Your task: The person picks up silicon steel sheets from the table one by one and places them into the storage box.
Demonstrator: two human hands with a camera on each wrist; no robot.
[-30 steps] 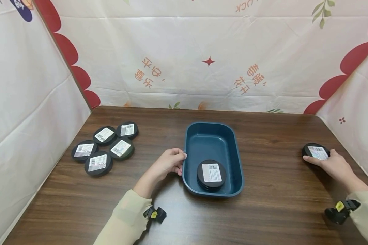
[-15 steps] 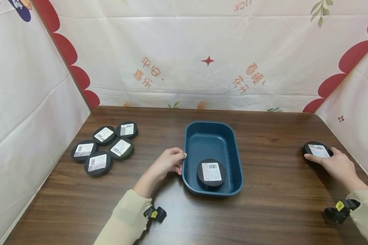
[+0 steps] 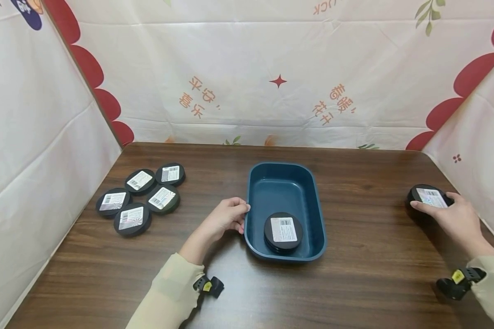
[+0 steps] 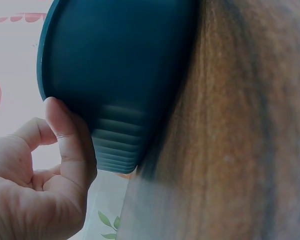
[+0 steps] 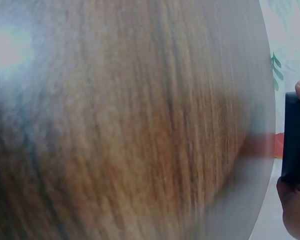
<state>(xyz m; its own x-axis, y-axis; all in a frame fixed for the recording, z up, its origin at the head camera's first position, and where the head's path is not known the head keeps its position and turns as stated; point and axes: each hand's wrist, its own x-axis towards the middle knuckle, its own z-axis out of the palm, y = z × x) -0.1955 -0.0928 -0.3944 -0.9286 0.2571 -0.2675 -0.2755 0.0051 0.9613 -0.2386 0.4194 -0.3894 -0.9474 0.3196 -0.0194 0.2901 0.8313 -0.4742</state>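
My left hand holds the left rim of a deep blue plastic tray, fingers against its outer wall; in the left wrist view, a fingertip is right at the rim of the tray. Inside its near end lies a stack of black round discs, a white barcode label on top. At the far right, my right hand grips another labelled black disc by its edges, thumb in front. The right wrist view has that disc on edge between thumb and fingers, at the frame's right side.
Several black labelled discs lie grouped on the left of the brown wooden table. White printed cloth hangs behind the table and along both sides. Each wrist wears a small black camera.
My right hand has raised the black disc slightly, up and a little to the right in the head view. The left hand and the tray stay in place.
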